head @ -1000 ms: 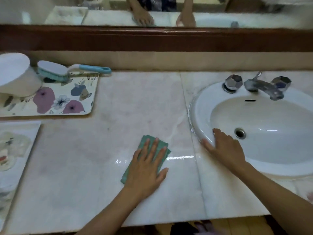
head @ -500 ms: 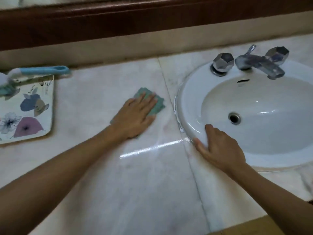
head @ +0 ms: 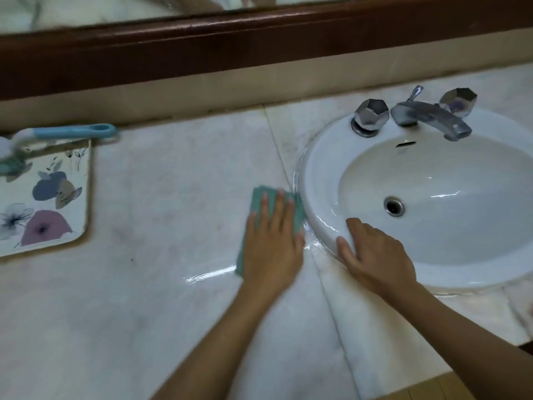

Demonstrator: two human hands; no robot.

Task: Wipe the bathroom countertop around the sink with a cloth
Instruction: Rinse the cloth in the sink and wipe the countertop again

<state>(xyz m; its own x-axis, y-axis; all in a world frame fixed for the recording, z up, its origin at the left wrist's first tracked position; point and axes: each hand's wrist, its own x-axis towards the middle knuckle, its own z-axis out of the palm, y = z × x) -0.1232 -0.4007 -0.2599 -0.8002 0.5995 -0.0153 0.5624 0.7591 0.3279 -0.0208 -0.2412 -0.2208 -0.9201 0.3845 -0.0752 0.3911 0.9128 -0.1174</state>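
Observation:
A folded green cloth (head: 257, 201) lies flat on the pale marble countertop (head: 173, 215), right against the left rim of the white oval sink (head: 323, 174). My left hand (head: 271, 241) presses on the cloth with straight fingers and covers most of it. My right hand (head: 375, 252) rests flat on the sink's front-left rim, fingers spread, holding nothing. A wet streak shines on the marble just below the cloth.
A chrome faucet (head: 429, 118) with two faceted knobs stands at the back of the sink. At the left, a floral tray (head: 46, 203) carries a blue-handled brush (head: 72, 131). A dark wooden mirror frame (head: 259, 44) runs along the back wall.
My left hand slid the cloth from mid-counter towards the back, then right and nearer, up against the sink's rim. My right hand stayed on the rim. The camera view shifted.

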